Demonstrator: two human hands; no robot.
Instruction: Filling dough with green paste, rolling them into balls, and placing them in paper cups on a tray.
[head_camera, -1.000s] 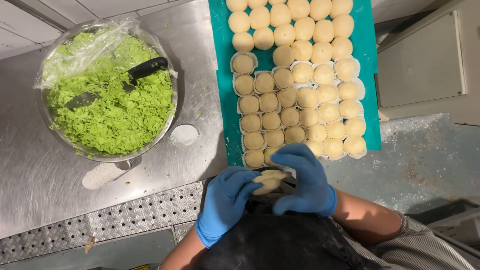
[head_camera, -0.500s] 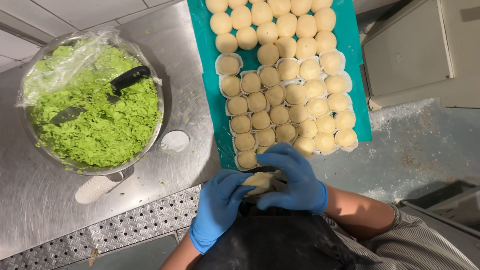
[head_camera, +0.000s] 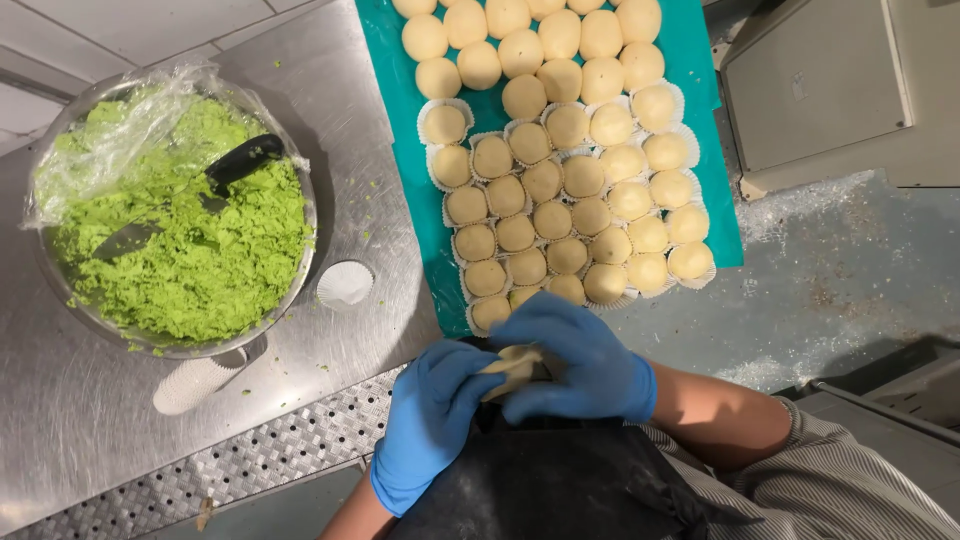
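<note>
Basically a stainless steel counter (head_camera: 370, 200) fills the left and centre of the frame, with a perforated drain strip (head_camera: 250, 455) along its lower edge and white wall tiles at upper left. Grey floor (head_camera: 850, 290) shows at right, and a beige box-shaped unit (head_camera: 830, 90) sits upper right.

Counts: one metal bowl (head_camera: 60, 290) at left, lined with clear plastic film and full of green mash (head_camera: 200, 260), with one black-handled utensil (head_camera: 200, 190) stuck in it. One loose white paper cup (head_camera: 345, 284) lies just right of the bowl; one stack of cups (head_camera: 195, 382) lies on its side below the bowl. One teal tray (head_camera: 400, 130) at top centre holds roughly 38 pale dough balls (head_camera: 545, 180); the upper rows are bare, the lower rows sit in paper cups. Exact count is unclear where the gloves cover the bottom row.

Left hand (head_camera: 430, 420) and right hand (head_camera: 585, 365), both in blue gloves, are closed together around one dough piece (head_camera: 512, 368), lower centre, just below the tray's near edge and above a dark apron (head_camera: 560, 480).

Edges: the tray overhangs the counter's right edge. Open steel is between bowl and tray, and lower left.
</note>
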